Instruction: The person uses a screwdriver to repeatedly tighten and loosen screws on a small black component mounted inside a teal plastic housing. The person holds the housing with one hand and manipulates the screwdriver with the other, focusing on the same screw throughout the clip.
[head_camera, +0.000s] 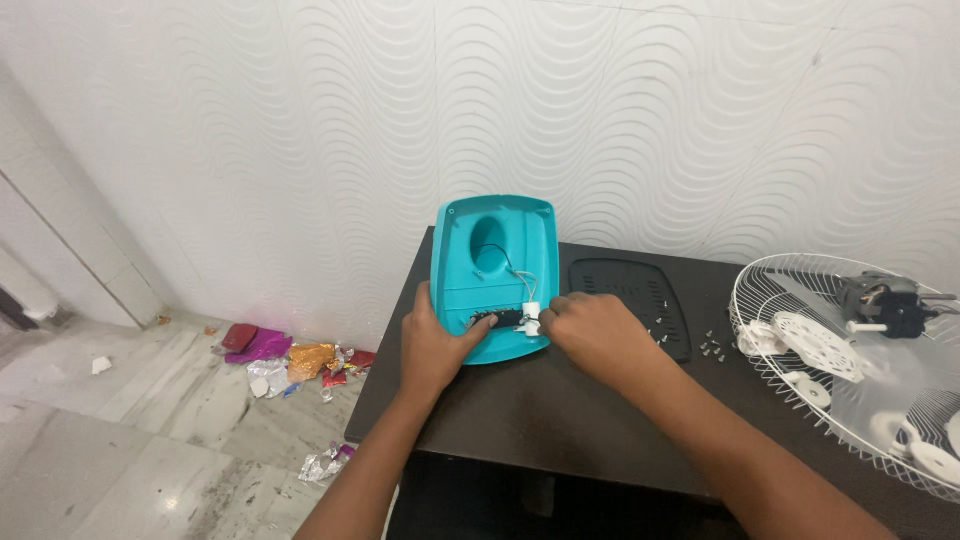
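A teal plastic fan base shell (490, 250) stands tilted on the dark table (520, 410), its hollow inside facing me. My left hand (435, 345) grips its lower left edge, thumb pressed beside a black switch block (495, 320). My right hand (595, 335) pinches a small white part (531, 317) at the shell's lower right, where thin wires (515, 272) run up into the shell.
A black vented base plate (630, 295) lies behind my right hand, with several loose screws (712, 348) beside it. A white wire fan guard (850, 370) with a motor (885, 300) fills the table's right side. Crumpled foil wrappers (300, 360) litter the floor at left.
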